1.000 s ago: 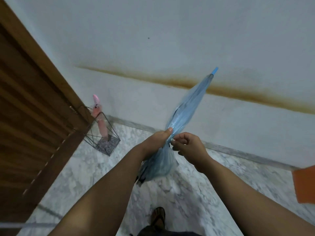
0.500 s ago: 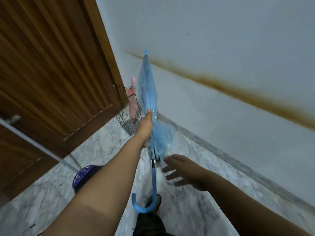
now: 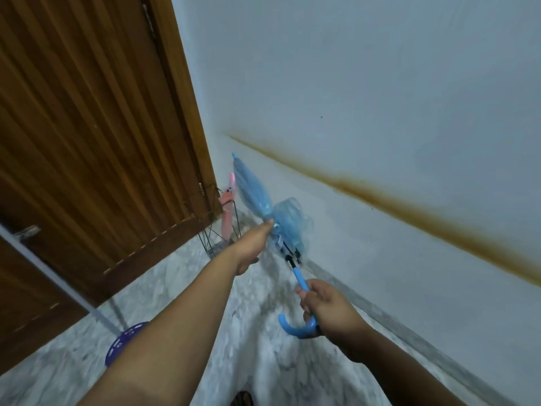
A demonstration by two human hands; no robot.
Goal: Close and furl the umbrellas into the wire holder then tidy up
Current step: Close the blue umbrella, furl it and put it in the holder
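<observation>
while both hands (image 3: 254, 241) grip — blue umbrella (image 3: 251, 191)

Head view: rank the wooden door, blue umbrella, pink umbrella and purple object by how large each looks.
1. wooden door
2. blue umbrella
3. and 4. pink umbrella and purple object: alike, unranked; the purple object is nearer and part-hidden.

There is one view only, from a camera worn on the head. It looks forward and down along both forearms toward the wire holder (image 3: 218, 230), which stands far ahead in the corner. The wooden door (image 3: 87, 136) is left of the holder, the white wall (image 3: 380, 98) right, the marble floor (image 3: 181, 294) below. The picture leans.
</observation>
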